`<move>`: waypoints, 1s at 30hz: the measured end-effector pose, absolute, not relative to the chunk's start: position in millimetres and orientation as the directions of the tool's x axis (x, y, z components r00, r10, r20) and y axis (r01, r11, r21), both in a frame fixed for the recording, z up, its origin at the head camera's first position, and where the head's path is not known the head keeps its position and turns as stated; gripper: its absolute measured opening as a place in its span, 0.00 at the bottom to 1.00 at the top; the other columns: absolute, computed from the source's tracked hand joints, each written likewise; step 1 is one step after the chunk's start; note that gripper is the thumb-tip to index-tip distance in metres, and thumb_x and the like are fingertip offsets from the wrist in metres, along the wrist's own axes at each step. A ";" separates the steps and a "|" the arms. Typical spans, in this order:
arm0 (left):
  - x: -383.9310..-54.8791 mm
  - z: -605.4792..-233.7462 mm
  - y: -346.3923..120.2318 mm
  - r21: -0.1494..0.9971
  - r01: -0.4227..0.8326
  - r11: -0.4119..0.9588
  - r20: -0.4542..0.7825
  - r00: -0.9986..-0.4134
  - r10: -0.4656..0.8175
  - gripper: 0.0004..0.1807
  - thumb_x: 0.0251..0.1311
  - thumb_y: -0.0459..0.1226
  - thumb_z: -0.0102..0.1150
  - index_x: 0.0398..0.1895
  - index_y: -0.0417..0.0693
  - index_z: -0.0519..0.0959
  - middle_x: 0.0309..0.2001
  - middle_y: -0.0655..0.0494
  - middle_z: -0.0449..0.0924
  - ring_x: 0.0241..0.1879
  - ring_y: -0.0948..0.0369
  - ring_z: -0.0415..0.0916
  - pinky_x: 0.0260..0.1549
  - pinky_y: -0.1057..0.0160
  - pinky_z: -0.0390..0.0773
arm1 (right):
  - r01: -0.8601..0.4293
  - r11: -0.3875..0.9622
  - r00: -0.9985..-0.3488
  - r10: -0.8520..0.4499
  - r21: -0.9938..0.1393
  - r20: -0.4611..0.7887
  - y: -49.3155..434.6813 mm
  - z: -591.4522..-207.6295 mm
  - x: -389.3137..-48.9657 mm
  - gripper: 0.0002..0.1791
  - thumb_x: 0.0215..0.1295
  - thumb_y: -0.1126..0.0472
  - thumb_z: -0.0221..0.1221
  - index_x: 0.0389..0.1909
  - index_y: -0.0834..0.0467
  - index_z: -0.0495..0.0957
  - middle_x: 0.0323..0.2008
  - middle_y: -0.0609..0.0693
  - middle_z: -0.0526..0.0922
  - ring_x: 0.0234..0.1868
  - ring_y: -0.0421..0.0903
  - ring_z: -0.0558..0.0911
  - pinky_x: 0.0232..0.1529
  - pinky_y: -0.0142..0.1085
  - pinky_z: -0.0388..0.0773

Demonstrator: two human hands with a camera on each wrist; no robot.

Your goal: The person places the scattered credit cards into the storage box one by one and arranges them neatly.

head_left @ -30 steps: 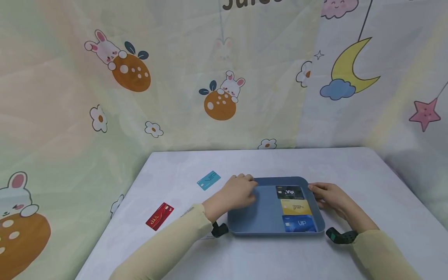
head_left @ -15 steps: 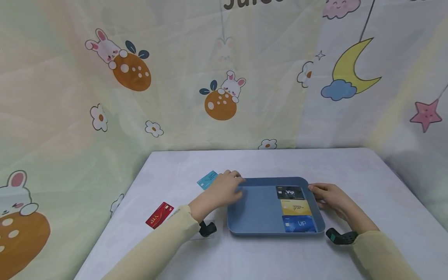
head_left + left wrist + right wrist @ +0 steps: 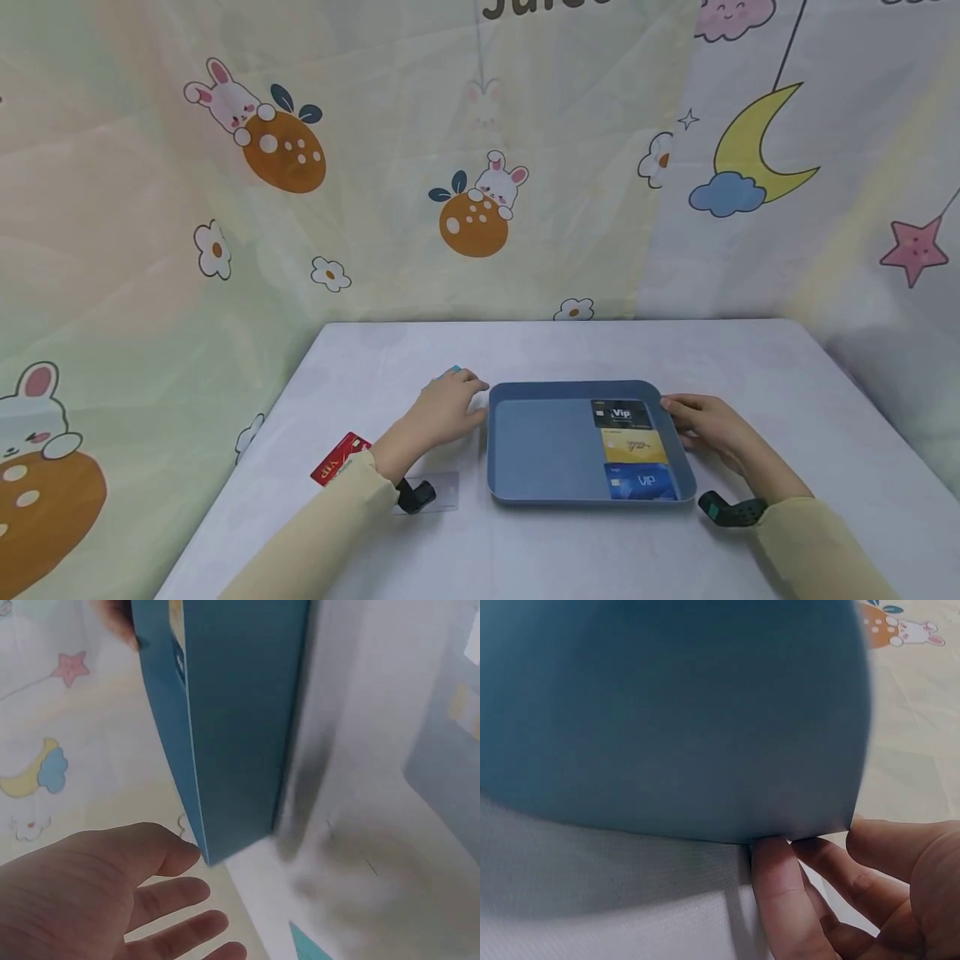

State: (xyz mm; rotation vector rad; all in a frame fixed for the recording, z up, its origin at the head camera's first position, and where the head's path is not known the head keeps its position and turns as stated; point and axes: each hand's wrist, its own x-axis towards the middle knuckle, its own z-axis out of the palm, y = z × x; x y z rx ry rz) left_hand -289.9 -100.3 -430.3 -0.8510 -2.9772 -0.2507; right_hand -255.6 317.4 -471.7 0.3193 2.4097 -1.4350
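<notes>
Lying in a round-cornered tray (image 3: 543,442): rectangular cards (image 3: 636,446)

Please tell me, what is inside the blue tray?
The tray holds, from far to near, a black card, a gold card and a blue card along its right side. Anything beneath them is covered.

In the tray (image 3: 547,442), the black card (image 3: 621,413) near the far right corner carries the word "Vip" in white letters. The blue card (image 3: 640,482), at the near right corner, carries "VIP". On the gold card (image 3: 633,446) between them, the print is too small for reading. Toward the left edge of the table (image 3: 570,554), the red card (image 3: 339,457) shows "VIP", written slantwise. The backdrop cloth (image 3: 375,167) behind the far edge bears "Juice", its top cut off.
</notes>
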 end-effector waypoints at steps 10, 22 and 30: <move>-293.3 -435.4 -132.1 0.112 0.441 0.891 0.076 -0.897 0.435 0.23 0.64 0.43 0.63 0.61 0.45 0.82 0.60 0.45 0.81 0.55 0.47 0.77 0.51 0.46 0.80 | 0.336 0.470 -0.930 0.027 -0.816 -0.367 317.0 -471.9 -256.9 0.40 0.80 0.43 0.50 0.75 0.72 0.60 0.66 0.72 0.74 0.55 0.53 0.83 0.41 0.33 0.84; -290.9 -447.6 -172.3 0.129 0.294 0.947 0.000 -0.955 0.297 0.26 0.62 0.43 0.64 0.63 0.43 0.80 0.60 0.42 0.80 0.57 0.44 0.75 0.55 0.41 0.78 | 0.340 0.470 -0.927 0.021 -0.814 -0.375 317.2 -473.5 -257.1 0.40 0.80 0.42 0.50 0.75 0.73 0.60 0.67 0.73 0.72 0.59 0.59 0.81 0.42 0.33 0.84; -283.9 -455.3 -210.8 0.148 0.173 0.974 -0.040 -0.983 0.181 0.27 0.63 0.44 0.63 0.64 0.42 0.79 0.62 0.40 0.78 0.61 0.40 0.74 0.60 0.38 0.74 | 0.343 0.487 -0.925 0.023 -0.804 -0.380 320.2 -473.1 -259.7 0.44 0.79 0.39 0.49 0.75 0.72 0.59 0.67 0.72 0.72 0.58 0.57 0.81 0.42 0.33 0.83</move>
